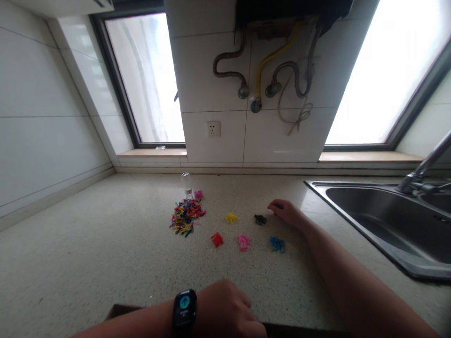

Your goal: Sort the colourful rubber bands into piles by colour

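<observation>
My right hand (287,212) rests on the counter just right of a small black pile (260,219) of what look like little rubber bands. Its fingers are bent and closed together, and whatever they may hold is too small or hidden to make out. Nearby lie small piles in yellow (231,217), red (217,240), pink (244,242) and blue (277,244). A larger mixed-colour heap (186,216) spreads to their left. At the counter's front edge, my left hand (230,310), with a black watch (185,310) on its wrist, is curled closed; its fingertips are partly out of view.
Behind the mixed heap are a clear plastic bottle (186,186) and a pink cap (198,194). A steel sink (373,234) with a tap (416,178) is set into the counter (105,253) at the right. A socket (213,129) and pipes (259,80) are on the tiled wall.
</observation>
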The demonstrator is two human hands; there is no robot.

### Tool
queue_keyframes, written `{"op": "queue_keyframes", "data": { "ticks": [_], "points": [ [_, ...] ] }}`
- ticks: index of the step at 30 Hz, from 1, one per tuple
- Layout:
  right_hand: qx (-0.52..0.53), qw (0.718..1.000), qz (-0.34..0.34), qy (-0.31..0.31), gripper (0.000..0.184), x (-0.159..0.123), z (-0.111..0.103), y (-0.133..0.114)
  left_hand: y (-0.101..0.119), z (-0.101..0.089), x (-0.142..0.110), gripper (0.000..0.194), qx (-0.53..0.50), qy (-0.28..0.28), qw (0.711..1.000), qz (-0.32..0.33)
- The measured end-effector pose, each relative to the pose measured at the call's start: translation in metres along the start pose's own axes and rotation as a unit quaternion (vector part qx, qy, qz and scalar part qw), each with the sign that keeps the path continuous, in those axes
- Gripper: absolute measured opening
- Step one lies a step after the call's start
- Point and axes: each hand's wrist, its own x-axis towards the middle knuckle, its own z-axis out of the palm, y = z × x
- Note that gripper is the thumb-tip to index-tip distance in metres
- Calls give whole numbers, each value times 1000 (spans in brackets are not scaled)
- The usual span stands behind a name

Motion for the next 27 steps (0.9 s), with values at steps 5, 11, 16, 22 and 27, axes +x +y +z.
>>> {"op": "queue_keyframes", "data": {
  "ticks": [5, 11, 16, 22, 27],
  "points": [
    [4, 1000, 8, -9, 34, 4, -1, 4, -1, -6, -1, 16, -101, 6, 993, -58],
    [23, 999, 32, -23, 37, 4, -2, 3, -27, -41, -7, 13, -79, 6, 979, -186],
    [25, 999, 37, -19, 37, 3, -4, -1, -74, -79, -35, 20, -24, 41, 930, -366],
    [33, 998, 54, -22, 39, 5, -4, 2, -117, -97, -80, 22, 86, 8, 860, -503],
    [55, 997, 53, -30, 39, 7, -3, 7, -128, -93, -95, 25, 105, -14, 841, -531]
  ]
}}
